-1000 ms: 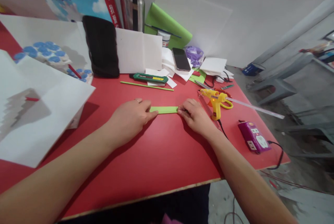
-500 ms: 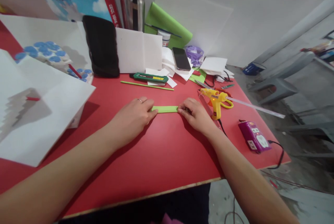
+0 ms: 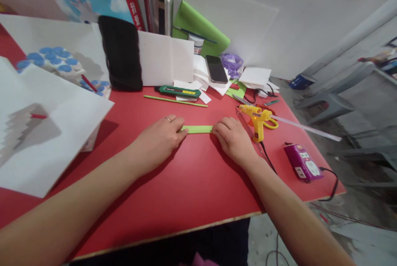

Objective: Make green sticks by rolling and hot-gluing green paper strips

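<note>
- Green paper strip (image 3: pixel 196 129) lies flat mid-table (image 3: pixel 192 183).
- Left hand (image 3: pixel 159 138): fingers flat, pressing the strip's left end.
- Right hand (image 3: pixel 233 138): fingers curled, pinning its right end.
- Yellow glue gun (image 3: pixel 258 120) near the right edge.

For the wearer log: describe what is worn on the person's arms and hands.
Both forearms are bare, with no sleeves, gloves or watch in view. The left hand wears a thin ring on one finger. The right hand shows no ring or other jewellery.
</note>
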Available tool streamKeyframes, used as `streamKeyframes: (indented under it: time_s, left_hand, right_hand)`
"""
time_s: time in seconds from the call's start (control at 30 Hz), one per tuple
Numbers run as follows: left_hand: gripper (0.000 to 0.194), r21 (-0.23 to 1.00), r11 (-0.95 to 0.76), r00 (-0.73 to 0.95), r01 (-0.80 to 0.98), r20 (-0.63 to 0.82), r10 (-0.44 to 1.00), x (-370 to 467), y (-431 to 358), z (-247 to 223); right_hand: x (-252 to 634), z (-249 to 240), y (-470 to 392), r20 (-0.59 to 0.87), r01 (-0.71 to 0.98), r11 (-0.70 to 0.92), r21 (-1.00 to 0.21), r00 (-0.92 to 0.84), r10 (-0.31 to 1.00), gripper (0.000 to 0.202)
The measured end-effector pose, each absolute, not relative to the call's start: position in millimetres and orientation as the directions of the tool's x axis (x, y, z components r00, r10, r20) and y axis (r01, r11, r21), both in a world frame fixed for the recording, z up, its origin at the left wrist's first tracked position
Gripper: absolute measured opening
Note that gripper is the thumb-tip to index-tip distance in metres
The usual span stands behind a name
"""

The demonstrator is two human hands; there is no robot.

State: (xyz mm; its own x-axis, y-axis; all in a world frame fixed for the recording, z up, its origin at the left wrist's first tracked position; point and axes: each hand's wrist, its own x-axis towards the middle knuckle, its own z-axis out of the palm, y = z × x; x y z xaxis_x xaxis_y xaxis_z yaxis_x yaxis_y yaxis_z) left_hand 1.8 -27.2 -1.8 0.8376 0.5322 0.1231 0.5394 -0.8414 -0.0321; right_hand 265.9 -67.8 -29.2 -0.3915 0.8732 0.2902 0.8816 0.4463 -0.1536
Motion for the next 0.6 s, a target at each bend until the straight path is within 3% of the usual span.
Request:
streamKeyframes:
  time_s: [0.3,0.6]
  left_hand:
    - [0.026,-0.087,-0.827,0.831,0.555,0.092,0.548,5.4,-30.0,2.2]
    - [0.021,-0.196,-0.828,0.842,0.526,0.258,0.474,-1.0,-29.8,-4.8]
  right_hand:
    - [266.2,-27.3,-70.4,0.310,0.870,0.493,-0.029,-0.461,0.832,0.024]
    - [266.4,-30.6,-70.1,0.294,0.870,0.479,0.116,-0.491,0.820,0.023]
